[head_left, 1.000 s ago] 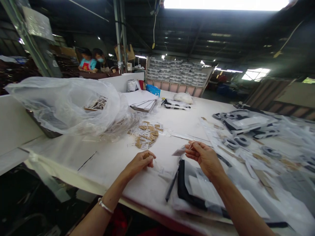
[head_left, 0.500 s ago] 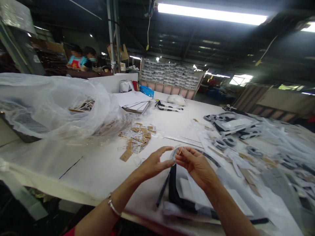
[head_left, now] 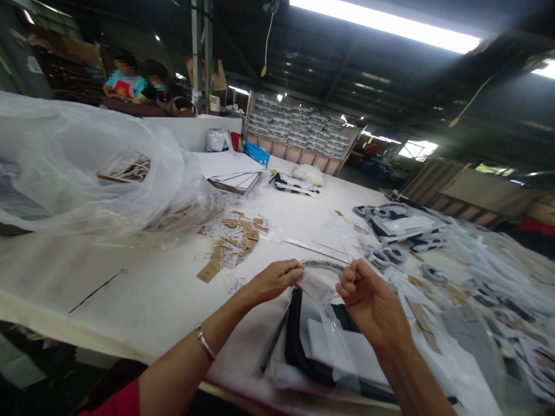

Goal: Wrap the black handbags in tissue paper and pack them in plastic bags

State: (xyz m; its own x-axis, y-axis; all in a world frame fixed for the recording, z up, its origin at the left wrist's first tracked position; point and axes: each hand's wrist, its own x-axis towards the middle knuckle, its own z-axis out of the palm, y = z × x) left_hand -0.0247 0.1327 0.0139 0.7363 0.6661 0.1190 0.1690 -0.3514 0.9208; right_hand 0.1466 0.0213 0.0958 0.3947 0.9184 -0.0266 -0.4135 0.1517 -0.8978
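My left hand (head_left: 280, 277) is closed in a pinch on the edge of a small clear plastic bag (head_left: 318, 286), which hangs between my hands. My right hand (head_left: 368, 294) is closed at the right of the bag, its fingers curled around something too small to make out. Below both hands lies a black and white item (head_left: 299, 341) with a pale sheet (head_left: 333, 341) on top. To the left is a pile of brown tags (head_left: 236, 240) with white strings.
A large translucent bag (head_left: 87, 133) with strings inside fills the left. White sheets (head_left: 229, 167) and a blue box (head_left: 256, 154) lie farther back. Wrapped black and white items (head_left: 403, 222) and grey rolls (head_left: 433, 274) cover the right. Two people sit at the back left.
My hands have moved apart, and the clear bag now shows between them. My left hand has gone from spread fingers to a pinch. The view has shifted slightly.
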